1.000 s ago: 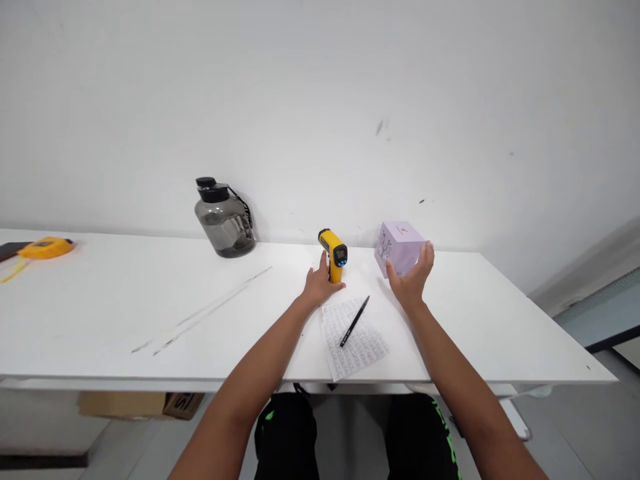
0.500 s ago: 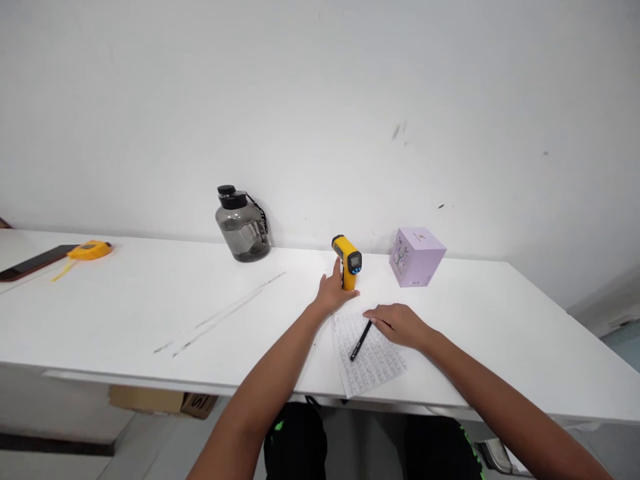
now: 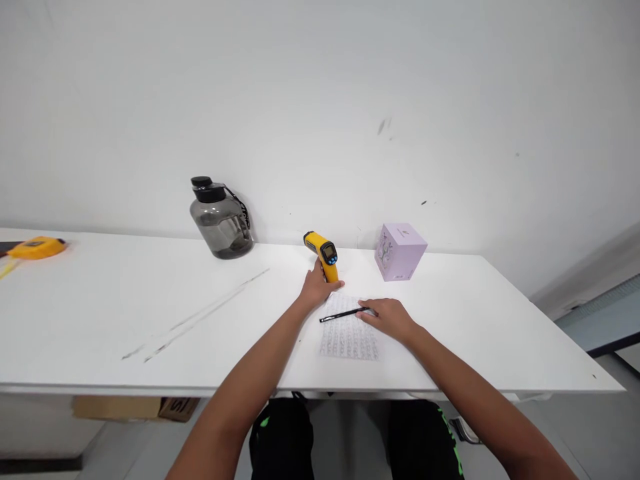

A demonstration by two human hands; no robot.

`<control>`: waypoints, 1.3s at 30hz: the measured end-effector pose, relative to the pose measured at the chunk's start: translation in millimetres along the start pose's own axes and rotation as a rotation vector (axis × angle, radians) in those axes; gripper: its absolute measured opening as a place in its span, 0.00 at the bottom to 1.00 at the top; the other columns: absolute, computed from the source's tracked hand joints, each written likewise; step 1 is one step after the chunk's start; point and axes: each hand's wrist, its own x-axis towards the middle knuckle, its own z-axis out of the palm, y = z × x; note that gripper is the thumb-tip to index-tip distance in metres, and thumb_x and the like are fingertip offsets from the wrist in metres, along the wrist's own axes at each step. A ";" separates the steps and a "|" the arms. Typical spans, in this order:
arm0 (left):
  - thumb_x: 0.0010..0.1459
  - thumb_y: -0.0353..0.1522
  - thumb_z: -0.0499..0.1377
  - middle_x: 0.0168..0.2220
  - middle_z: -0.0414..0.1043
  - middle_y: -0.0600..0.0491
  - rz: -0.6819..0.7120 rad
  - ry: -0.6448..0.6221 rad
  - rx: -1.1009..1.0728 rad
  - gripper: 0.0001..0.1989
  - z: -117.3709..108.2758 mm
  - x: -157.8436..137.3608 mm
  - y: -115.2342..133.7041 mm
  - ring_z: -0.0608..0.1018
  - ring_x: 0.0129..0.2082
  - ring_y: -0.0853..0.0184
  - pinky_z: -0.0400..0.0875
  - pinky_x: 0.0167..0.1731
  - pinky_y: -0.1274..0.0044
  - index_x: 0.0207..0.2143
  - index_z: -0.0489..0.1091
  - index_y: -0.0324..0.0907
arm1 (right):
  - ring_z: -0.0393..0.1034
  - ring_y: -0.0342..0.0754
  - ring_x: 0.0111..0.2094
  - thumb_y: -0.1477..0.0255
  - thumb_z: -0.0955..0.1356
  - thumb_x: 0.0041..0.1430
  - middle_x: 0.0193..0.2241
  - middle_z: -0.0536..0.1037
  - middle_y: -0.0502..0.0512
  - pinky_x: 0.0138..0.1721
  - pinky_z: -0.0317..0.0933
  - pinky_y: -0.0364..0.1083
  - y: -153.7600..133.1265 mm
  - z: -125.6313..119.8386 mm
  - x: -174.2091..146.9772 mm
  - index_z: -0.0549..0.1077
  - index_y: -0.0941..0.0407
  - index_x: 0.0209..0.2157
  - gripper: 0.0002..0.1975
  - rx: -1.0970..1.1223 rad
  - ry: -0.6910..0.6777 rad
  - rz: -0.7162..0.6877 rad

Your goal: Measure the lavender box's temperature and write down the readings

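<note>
A yellow and black infrared thermometer gun [image 3: 329, 260] stands on the table, its small screen and blue buttons facing me. My left hand [image 3: 317, 285] is closed around its handle from the left. My right hand [image 3: 393, 317] grips one end of a black pen [image 3: 343, 315], which points left, nearly level, across the upper part of a sheet of paper [image 3: 350, 343]. Rows of small marks cover the sheet. The fingers of my right hand rest at the sheet's upper right corner.
A large grey see-through water jug [image 3: 223, 227] stands by the wall on the left. To the right sits a lilac box [image 3: 403, 250]. A yellow tape measure [image 3: 39, 248] lies at the far left of the white table [image 3: 480, 333]. Below is a cardboard box [image 3: 117, 407].
My view has shifted right. The paper has turned straighter and moved away from the table's front edge. The pen has swung from a steep slant to nearly level in my right hand.
</note>
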 end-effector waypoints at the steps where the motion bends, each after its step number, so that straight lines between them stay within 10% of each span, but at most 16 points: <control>1: 0.42 0.40 0.74 0.48 0.79 0.45 -0.015 0.007 -0.006 0.40 0.0 -0.5 1.3 0.79 0.49 0.54 0.69 0.52 0.64 0.56 0.63 0.44 | 0.81 0.54 0.38 0.56 0.66 0.66 0.45 0.85 0.54 0.42 0.72 0.51 0.2 1.0 0.3 0.79 0.50 0.54 0.21 -0.002 0.007 0.000; 9: 0.48 0.46 0.70 0.47 0.77 0.43 -0.056 0.151 -0.006 0.35 -2.0 -8.2 16.8 0.78 0.47 0.53 0.71 0.44 0.67 0.53 0.62 0.43 | 0.82 0.55 0.44 0.57 0.65 0.67 0.49 0.83 0.52 0.44 0.74 0.51 4.4 10.5 1.8 0.79 0.47 0.52 0.18 -0.003 0.086 -0.049; 25: 0.49 0.47 0.67 0.44 0.78 0.45 0.145 -0.153 0.341 0.32 7.8 -15.1 19.0 0.79 0.42 0.52 0.70 0.39 0.68 0.52 0.65 0.43 | 0.73 0.48 0.30 0.55 0.65 0.66 0.31 0.81 0.56 0.33 0.63 0.44 10.7 9.5 2.3 0.76 0.54 0.39 0.17 0.078 0.266 -0.250; 30: 0.50 0.46 0.68 0.46 0.77 0.44 0.073 -0.108 0.466 0.33 10.6 -14.0 25.1 0.78 0.49 0.50 0.70 0.47 0.65 0.54 0.63 0.41 | 0.68 0.46 0.25 0.55 0.62 0.66 0.22 0.74 0.51 0.30 0.57 0.44 10.3 0.2 -4.3 0.71 0.53 0.29 0.19 0.420 0.339 -0.063; 39: 0.48 0.46 0.69 0.52 0.76 0.45 0.071 -0.096 0.337 0.47 11.0 -16.7 26.8 0.77 0.53 0.50 0.67 0.55 0.60 0.65 0.52 0.43 | 0.50 0.41 0.17 0.65 0.65 0.57 0.19 0.63 0.39 0.23 0.48 0.43 8.1 -5.0 -3.6 0.66 0.50 0.44 0.12 0.877 0.213 0.204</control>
